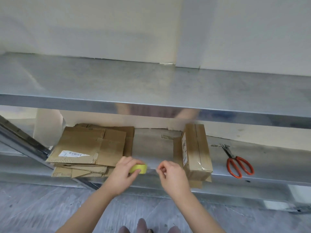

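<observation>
Though printed with a barcode and short lines of dark text, unreadable at this blur: one white shipping label [74,154], stuck to the top sheet of the flattened cardboard stack [107,145] at the lower left of the frame. Second patch of writing on the pale side label [184,148] of the taped carton [198,148], right of centre: dark lettering running up the side plus small print, likewise too soft to make out.

Counted:
- One tape roll [138,169], yellow-green, low in the middle of the frame, held at the front edge of the lower shelf [151,145], between stack and carton.
- One clear tape strip [152,169], faint and glossy, drawn out from the roll toward the right.
- One carton, closed, sealed along its top seam with clear tape, lying on the lower shelf.
- One pair of scissors [239,164], red handles toward the bottom of the frame, blades toward the upper left, on the same shelf, well to the right of the carton.
- Several flattened sheets in the stack, exact number not to be told.
- Two metal shelves: the lower one and the upper shelf [151,84] across mid-frame.
- Two hands, both reaching up from the bottom edge.

Left hand [123,176]: fingers and thumb curled round the tape roll, grasping it. Right hand [171,175]: fingers curled, thumb and forefinger pinched together on what looks like the end of the tape strip, just right of the roll and close beside the carton's near end; contact with the carton not to be told.
</observation>
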{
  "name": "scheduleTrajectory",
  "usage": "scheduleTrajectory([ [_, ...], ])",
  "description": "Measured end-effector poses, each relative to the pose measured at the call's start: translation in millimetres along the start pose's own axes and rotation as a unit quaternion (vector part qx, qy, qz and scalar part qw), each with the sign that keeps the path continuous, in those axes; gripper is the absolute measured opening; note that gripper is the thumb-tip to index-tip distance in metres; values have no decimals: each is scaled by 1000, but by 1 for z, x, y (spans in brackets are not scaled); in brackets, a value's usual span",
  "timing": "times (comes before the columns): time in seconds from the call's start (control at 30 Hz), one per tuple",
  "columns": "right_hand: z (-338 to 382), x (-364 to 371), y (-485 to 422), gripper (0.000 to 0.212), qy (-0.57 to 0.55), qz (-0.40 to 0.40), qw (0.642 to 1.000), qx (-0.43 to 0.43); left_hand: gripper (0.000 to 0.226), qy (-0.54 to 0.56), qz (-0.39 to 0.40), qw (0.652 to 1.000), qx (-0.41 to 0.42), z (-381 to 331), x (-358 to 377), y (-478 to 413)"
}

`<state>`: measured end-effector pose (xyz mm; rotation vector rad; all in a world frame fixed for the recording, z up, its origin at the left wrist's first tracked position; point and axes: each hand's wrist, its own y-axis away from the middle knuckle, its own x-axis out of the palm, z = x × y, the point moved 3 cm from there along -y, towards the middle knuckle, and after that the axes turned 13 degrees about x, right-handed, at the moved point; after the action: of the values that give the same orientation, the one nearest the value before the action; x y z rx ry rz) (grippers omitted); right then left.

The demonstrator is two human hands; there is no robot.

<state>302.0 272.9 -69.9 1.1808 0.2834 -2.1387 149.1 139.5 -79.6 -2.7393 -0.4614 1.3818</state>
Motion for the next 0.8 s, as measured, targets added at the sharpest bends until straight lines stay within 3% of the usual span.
scheduleTrajectory([
  [0.17, -24, -50, 30, 6, -10, -22, 1000, 12, 52, -21, 67, 996, 56, -53, 21, -4],
  [0.33, -62, -93, 36, 16, -65, 39, 994, 77, 41, -12, 26, 998, 48, -95, 39, -20],
  [0.57, -99, -135, 47, 14, -163, 51, 979, 108, 40, -96, -15, 995, 36, -139, 41, -60],
  [0.63, -110, -147, 49, 14, -183, 44, 976, 111, 38, -50, -7, 998, 24, -150, 44, -65],
  [0.73, -129, -163, 41, 11, -190, 58, 971, 135, 31, 136, -9, 990, -17, -161, 45, -60],
  [0.8, -140, -169, 35, 9, -172, 78, 970, 151, 30, 176, -5, 984, -29, -167, 46, -56],
])
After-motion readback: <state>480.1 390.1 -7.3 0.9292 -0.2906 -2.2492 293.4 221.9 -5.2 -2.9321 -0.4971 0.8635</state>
